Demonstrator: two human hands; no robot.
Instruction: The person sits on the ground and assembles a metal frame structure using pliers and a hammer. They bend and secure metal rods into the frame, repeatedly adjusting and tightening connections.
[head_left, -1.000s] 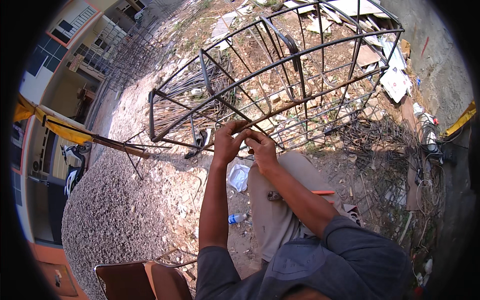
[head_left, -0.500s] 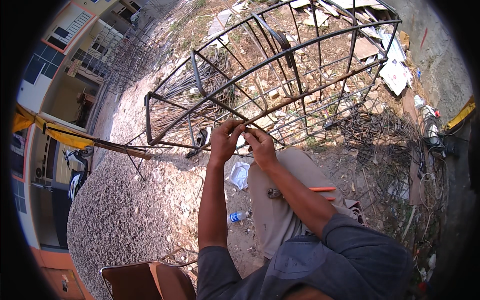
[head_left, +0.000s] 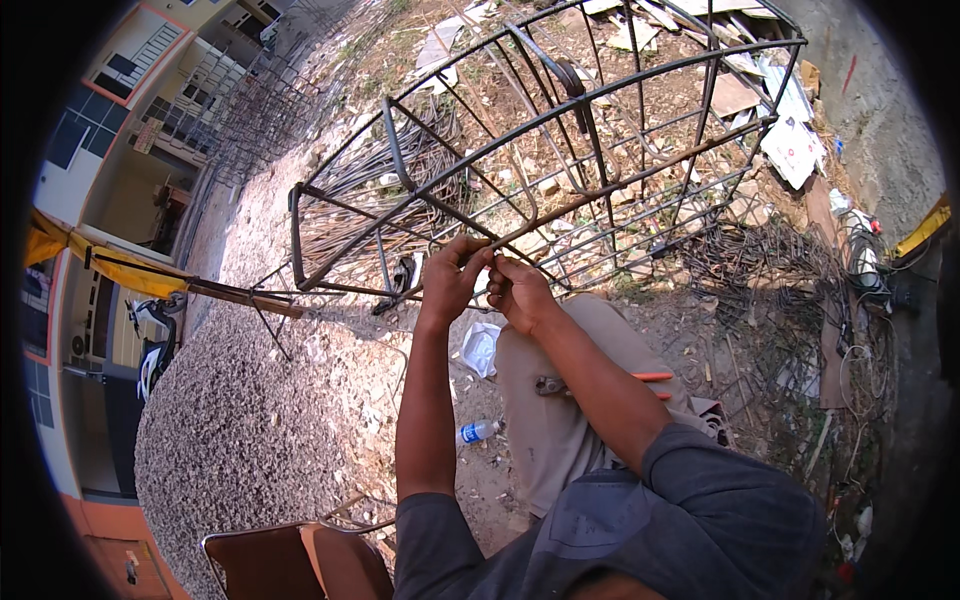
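Observation:
A long cage of steel reinforcing bars [head_left: 590, 200] stretches across in front of me. At a crossing of a rusty bar and a stirrup, my left hand [head_left: 452, 285] is closed, its fingers curled against the bar. My right hand [head_left: 522, 293] is beside it, thumb and fingertips pinched together just under the same crossing. What that pinch holds is too small to make out. Across my bent leg, beneath my right forearm, lies a plier-like tool with orange handles [head_left: 652, 377], its dark metal head [head_left: 548, 385] showing on the other side.
A gravel heap [head_left: 250, 430] rises at left, with a brown chair [head_left: 265, 560] below it. Near my leg are a plastic bottle [head_left: 478, 431] and a white plastic piece [head_left: 481, 348]. Tangled dark wire [head_left: 750, 265] lies at right. Loose rods [head_left: 370, 200] lie beyond the cage.
My right hand has turned slightly, its fingers curling further in and its thumb rising toward the bar crossing. The left hand stays nearly where it was.

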